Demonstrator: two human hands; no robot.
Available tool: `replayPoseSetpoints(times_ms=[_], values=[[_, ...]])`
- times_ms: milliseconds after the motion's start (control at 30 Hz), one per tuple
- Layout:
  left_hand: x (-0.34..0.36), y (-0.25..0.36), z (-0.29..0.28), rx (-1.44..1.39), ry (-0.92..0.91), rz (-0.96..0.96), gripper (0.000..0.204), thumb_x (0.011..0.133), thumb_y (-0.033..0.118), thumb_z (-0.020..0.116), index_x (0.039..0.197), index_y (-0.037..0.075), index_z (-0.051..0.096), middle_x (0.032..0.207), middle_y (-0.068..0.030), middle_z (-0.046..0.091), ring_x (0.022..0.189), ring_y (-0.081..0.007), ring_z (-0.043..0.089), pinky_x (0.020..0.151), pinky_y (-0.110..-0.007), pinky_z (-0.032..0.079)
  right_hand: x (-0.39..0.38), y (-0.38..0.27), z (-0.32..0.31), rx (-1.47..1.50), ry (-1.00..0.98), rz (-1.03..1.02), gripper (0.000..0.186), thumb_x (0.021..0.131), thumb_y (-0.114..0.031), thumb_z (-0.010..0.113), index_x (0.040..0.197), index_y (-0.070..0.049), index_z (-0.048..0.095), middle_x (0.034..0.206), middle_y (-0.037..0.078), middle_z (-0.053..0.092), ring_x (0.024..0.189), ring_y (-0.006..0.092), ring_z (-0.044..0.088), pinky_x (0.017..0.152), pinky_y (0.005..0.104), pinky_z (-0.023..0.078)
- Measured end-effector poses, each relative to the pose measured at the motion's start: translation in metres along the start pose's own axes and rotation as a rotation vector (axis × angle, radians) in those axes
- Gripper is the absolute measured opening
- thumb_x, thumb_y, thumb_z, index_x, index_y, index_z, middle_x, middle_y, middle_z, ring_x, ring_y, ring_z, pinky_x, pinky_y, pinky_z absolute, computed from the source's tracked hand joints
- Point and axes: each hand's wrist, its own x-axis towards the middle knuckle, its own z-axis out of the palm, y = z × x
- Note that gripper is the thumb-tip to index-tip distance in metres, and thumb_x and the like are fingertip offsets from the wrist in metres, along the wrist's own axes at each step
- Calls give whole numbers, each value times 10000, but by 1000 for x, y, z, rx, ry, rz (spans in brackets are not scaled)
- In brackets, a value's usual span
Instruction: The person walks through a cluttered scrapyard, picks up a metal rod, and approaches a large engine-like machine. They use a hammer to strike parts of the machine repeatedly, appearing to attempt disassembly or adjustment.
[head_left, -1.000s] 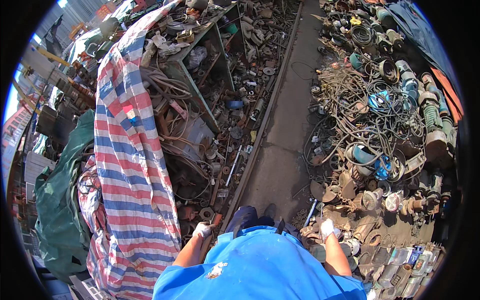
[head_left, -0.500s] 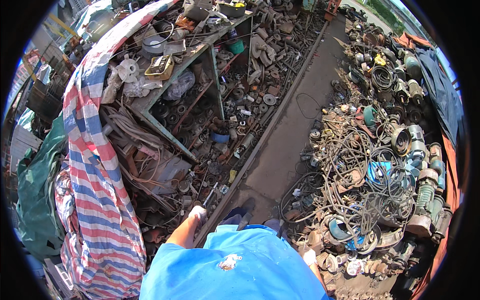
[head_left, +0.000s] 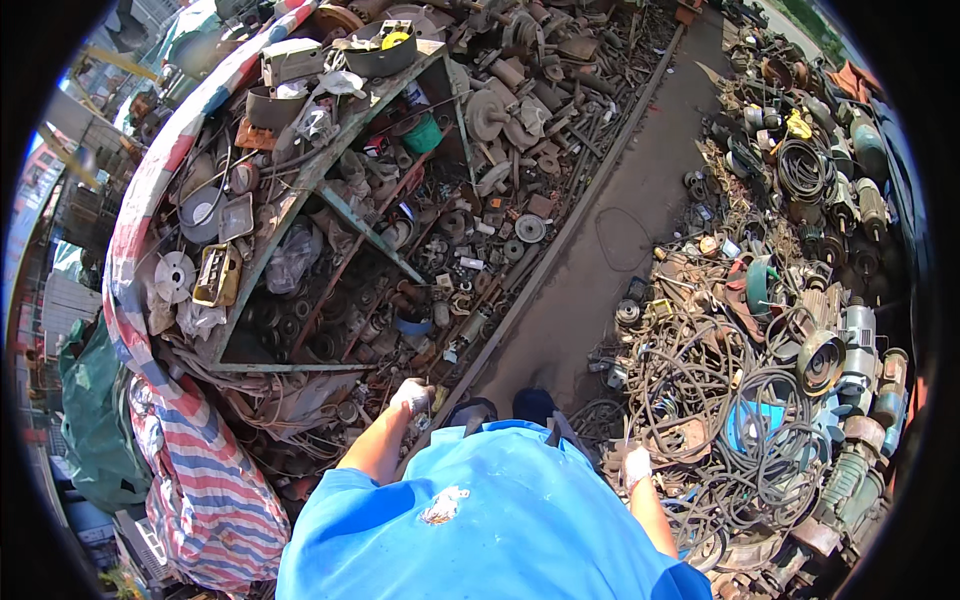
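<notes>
Fingers of the left hand (head_left: 413, 397) loosely curled, pale glove; too small to tell whether they grip anything. Fingers of the right hand (head_left: 637, 465), also in a pale glove, point forward; grip likewise cannot be told. Nearest the left hand: the heap of metal scrap (head_left: 440, 325); nearest the right: tangled cables (head_left: 690, 385), contact unclear. Next outward, a raised rail (head_left: 578, 237) runs between the scrap and the walkway (head_left: 555, 305), bordering the path; a shelf frame (head_left: 285, 368) stands ahead and left, its lower bar crossing the heap. On the frame's top lies a yellow tray (head_left: 217, 276); inside, a green bucket (head_left: 423, 133). Far left, a striped sheet (head_left: 225, 490); far right, motors (head_left: 858, 350). Pose: both forearms come out from the blue shirt (head_left: 440, 560), reaching forward, hands low and well apart on either side of the body. Compared with half a second ago: the view has shifted, the right hand shows higher in it and clearer of the shirt, and the tray appears lower and farther left.
</notes>
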Motion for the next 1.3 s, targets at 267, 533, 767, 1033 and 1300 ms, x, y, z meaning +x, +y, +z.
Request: replayPoseSetpoints(times_ms=[267, 533, 767, 1033, 1300], values=[[89, 21, 40, 108, -258, -166, 559, 908, 297, 724, 1337, -50, 636, 1176, -205, 734, 1078, -296, 704, 942, -396, 532, 109, -319, 8, -295, 91, -250, 313, 1011, -212, 620, 1054, 98, 613, 810, 172, 700, 660, 257, 714, 597, 354, 562], [277, 353, 43, 545, -241, 399, 310, 973, 255, 538, 1198, 164, 729, 1154, -173, 748, 1066, -388, 713, 894, -438, 569, 230, -313, -125, -613, 44, -178, 130, 927, -158, 671, 892, -33, 659, 674, 102, 605, 651, 316, 664, 575, 470, 495], [372, 701, -32, -185, -195, 103, 266, 972, 258, 658, 1048, 26, 763, 784, -9, 690, 667, -115, 599, 613, -296, 480, 261, -380, -119, -285, 361, -10, 239, 981, -231, 676, 1000, 1, 729, 806, 117, 733, 639, 187, 669, 578, 344, 535], [477, 887, -2, -510, -177, 114, 154, 988, 144, 643, 992, 6, 714, 724, -31, 652, 606, -147, 596, 556, -305, 475, 431, -534, -133, -608, 285, -146, 243, 919, -226, 685, 976, 0, 753, 875, 131, 757, 746, 198, 702, 671, 346, 557], [524, 966, -5, -632, -370, -227, 122, 943, 61, 703, 1048, 6, 733, 896, -91, 746, 765, -215, 697, 705, -351, 557, 571, -863, -157, 48, 247, -81, 237, 977, -170, 628, 1145, -17, 697, 803, 89, 670, 645, 186, 656, 596, 338, 582]])
